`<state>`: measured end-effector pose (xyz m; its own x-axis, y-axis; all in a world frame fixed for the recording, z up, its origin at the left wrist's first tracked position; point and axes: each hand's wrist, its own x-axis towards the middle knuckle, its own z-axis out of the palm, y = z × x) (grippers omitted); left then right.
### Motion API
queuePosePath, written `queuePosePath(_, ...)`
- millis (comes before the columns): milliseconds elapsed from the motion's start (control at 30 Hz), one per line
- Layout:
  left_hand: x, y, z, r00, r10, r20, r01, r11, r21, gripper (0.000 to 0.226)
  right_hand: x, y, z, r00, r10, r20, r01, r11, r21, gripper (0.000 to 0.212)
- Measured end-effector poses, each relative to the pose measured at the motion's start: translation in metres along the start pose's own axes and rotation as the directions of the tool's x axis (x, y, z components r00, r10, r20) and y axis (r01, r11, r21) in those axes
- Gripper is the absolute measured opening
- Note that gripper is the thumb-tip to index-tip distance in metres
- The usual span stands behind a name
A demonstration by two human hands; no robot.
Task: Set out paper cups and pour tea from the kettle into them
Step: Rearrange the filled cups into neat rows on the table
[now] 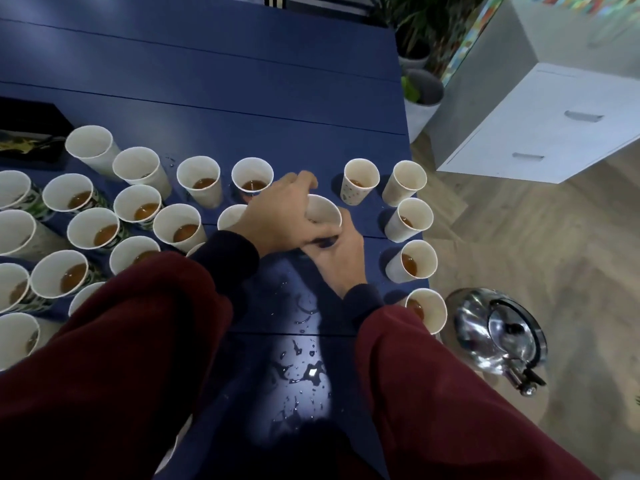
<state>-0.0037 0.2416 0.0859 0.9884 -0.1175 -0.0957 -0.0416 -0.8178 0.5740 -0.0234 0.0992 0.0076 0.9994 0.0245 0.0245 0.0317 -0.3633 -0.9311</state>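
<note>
Box [31, 133]: black, at the table's [242, 81] left edge, behind the cups.
Left cups [105, 233]: many paper cups packed close on the left part of the blue table, most with brown tea low inside; some are partly hidden by the left sleeve.
Left arm: dark red sleeve [138, 341] with a dark cuff, reaching forward and to the right across the table.
Left hand [277, 213]: palm down, fingers curled round the far left side of the cup [325, 209], thumb across its near wall, so it grips the cup.
Cup: upright at mid-table, between both hands, in the gap between the left cups and the right row.
Right hand [337, 261]: comes in from the lower right, thumb up against the cup's right wall, fingers curled low at its base, touching the left thumb.
Drops [304, 372]: wet patches on the table between the forearms.
Right cups [412, 216]: a row along the table's right edge, tea visible in several.
Kettle [498, 334]: shiny steel, lid on, off the table, just right of the nearest cup in that row.
Cabinet [536, 126]: white, with drawers, far right.
</note>
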Motion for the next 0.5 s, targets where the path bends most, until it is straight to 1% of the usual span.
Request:
queuePosePath(67,0.007,-0.009,-0.006,0.998,-0.016,-0.060,0.013,0.999,-0.036,0.082,-0.001,0.007,-0.005,0.998,0.015,-0.067,-0.015,1.000,-0.001,0.051)
queuePosePath(133,0.018,-0.024,-0.014,0.987,-0.053,-0.150,0.058,0.998,0.031,0.077,0.002,0.016,-0.008,0.991,0.028,-0.131,-0.029,1.000,-0.005,0.052)
queuePosePath(200,0.030,-0.042,-0.019,0.973,-0.113,-0.199,0.142,0.981,0.135,0.074,0.006,0.025,-0.012,0.983,0.034,-0.183,-0.038,0.999,-0.020,0.053)
queuePosePath(267,0.040,-0.058,-0.021,0.968,-0.159,-0.195,0.201,0.955,0.220,0.074,0.013,0.035,-0.017,0.972,0.050,-0.229,-0.059,0.998,-0.029,0.053)
queuePosePath(367,0.048,-0.078,-0.016,0.970,-0.191,-0.150,0.228,0.929,0.290,0.071,0.023,0.050,-0.024,0.960,0.076,-0.270,-0.089,0.995,-0.036,0.054)
queuePosePath(500,0.056,-0.093,-0.005,0.969,-0.152,-0.193,0.210,0.922,0.326,0.065,0.033,0.063,-0.028,0.946,0.096,-0.310,-0.110,0.993,-0.030,0.052)
